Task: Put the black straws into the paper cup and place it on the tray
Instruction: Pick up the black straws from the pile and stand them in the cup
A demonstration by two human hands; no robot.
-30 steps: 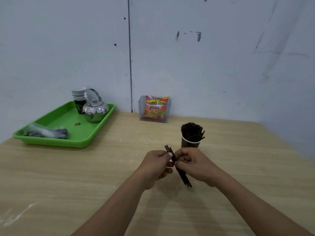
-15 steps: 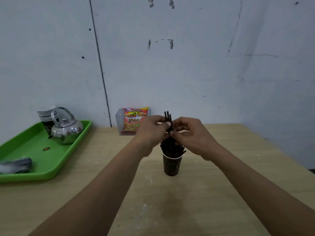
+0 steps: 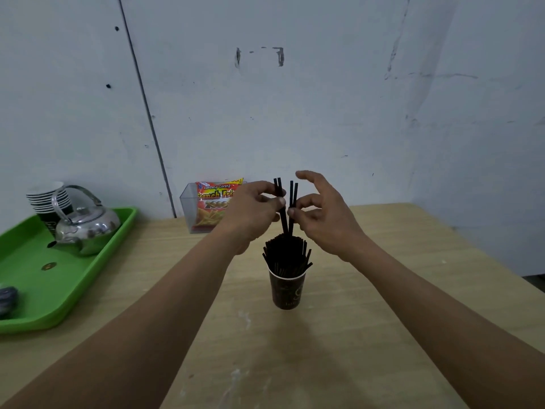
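A dark paper cup (image 3: 286, 290) stands on the wooden table, packed with black straws (image 3: 285, 255). Just above it my left hand (image 3: 250, 211) pinches a pair of black straws (image 3: 280, 202) that lean down into the bundle. My right hand (image 3: 321, 211) pinches another pair of upright straws (image 3: 292, 196) between thumb and a finger, its other fingers spread. The lower ends of both pairs reach in among the straws in the cup. The green tray (image 3: 38, 290) lies at the left edge of the table.
On the tray stand a metal kettle (image 3: 85, 228) and a stack of paper cups (image 3: 48, 199), with a crumpled plastic wrap (image 3: 7, 296) at the left edge. A clear holder with a French fries packet (image 3: 212, 205) stands by the wall behind my hands.
A second ago both hands held the straws low in front of the cup. They rose over the cup, the bundle split into two pairs, and the right hand's fingers spread.
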